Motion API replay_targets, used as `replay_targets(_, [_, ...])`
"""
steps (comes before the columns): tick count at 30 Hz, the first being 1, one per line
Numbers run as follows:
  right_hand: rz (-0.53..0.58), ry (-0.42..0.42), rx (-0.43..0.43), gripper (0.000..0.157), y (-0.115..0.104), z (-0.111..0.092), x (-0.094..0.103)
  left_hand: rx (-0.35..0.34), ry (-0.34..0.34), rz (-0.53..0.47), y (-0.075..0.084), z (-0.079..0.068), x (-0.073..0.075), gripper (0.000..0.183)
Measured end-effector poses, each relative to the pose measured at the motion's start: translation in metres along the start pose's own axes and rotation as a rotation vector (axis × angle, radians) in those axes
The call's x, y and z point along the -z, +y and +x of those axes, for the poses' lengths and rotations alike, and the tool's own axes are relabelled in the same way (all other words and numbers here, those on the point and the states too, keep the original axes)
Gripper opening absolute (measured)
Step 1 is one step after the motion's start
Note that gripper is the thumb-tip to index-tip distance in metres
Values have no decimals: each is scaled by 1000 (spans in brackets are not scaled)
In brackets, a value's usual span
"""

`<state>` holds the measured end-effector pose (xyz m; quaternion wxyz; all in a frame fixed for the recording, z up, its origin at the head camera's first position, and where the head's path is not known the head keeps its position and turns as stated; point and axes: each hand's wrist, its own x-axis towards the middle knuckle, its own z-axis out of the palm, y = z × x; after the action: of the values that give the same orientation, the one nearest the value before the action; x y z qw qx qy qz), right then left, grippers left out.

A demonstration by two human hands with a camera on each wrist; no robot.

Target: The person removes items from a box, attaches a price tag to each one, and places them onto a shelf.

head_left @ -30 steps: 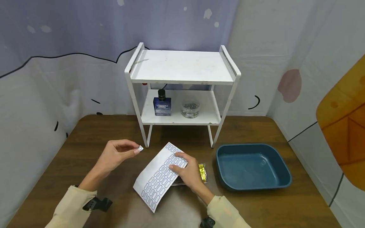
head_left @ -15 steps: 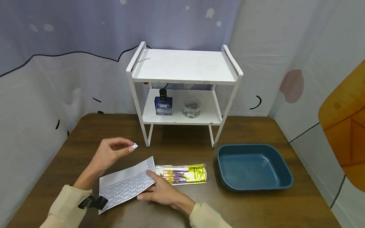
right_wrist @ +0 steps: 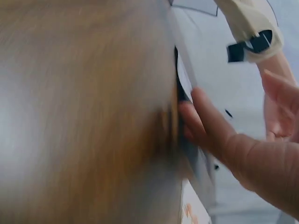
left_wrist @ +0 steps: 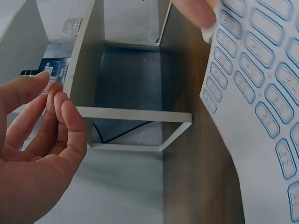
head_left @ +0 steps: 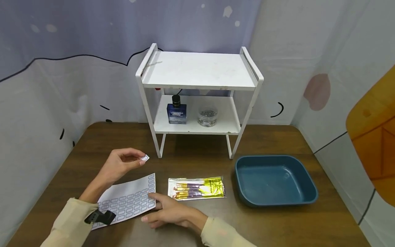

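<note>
In the head view my left hand pinches a small white sticker between thumb and fingertips, above the table. Below it lies a white sheet of blue-outlined stickers, partly hidden by the left wrist. My right hand is at the sheet's right edge, its index finger touching the sheet and its thumb apart from it. A blue perfume bottle with a black cap and a round clear tub of small grey pieces stand on the lower shelf; each bears a small label.
A white two-tier rack stands at the table's back. Right of my right hand lies a clear and gold packet of slim purple and gold sticks. A dark blue bin stands at the right. Printed cloth hangs behind the table.
My right hand has carried the sticker sheet left and down, uncovering the gold packet. My left hand has shifted slightly left, still pinching the sticker.
</note>
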<state>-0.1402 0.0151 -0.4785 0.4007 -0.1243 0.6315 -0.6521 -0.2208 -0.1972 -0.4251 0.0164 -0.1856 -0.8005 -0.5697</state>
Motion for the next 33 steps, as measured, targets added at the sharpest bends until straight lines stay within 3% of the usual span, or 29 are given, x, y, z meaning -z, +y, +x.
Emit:
replay_targets(3, [-118, -48, -5, 56, -3, -15, 14, -6, -34, 4, -3, 2, -4, 21])
replay_targets(7, [-230, -27, 32, 41, -7, -37, 34, 2, -94, 13, -7, 5, -12, 23])
replay_targets(15, [-263, 255, 166, 34, -13, -60, 85, 66, -248, -21, -20, 10, -46, 23])
replay_targets(20, [-337, 411, 200, 32, -6, -66, 104, 61, -340, -34, -26, 12, -75, 20])
replay_targets(26, [-438, 523, 215, 30, 2, -75, 120, 36, -436, -43, -28, 15, -104, 18])
replay_targets(33, [-497, 578, 191, 28, 12, -80, 129, 2, -470, 49, -32, 17, -124, 16])
